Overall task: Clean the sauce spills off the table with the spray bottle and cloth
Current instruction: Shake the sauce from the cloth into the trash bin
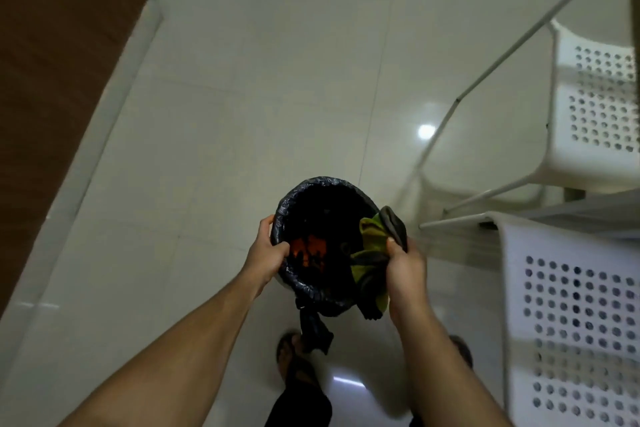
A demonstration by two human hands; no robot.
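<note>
I look down at a round bin [294, 198] lined with a black plastic bag, held up above the tiled floor. My left hand [268, 250] grips the bin's left rim, thumb inside. My right hand [403, 270] grips the right rim together with a green and grey cloth [372, 236] that drapes over the edge into the bin. Something orange [308, 251] lies deep inside the bin. No spray bottle or tabletop is in sight.
Two white perforated plastic chairs [588, 315] [599, 104] stand at the right, with white table legs [485, 80] slanting past them. A brown wooden panel [52, 62] fills the left. My feet in sandals [294, 360] stand on the glossy pale tiles below the bin.
</note>
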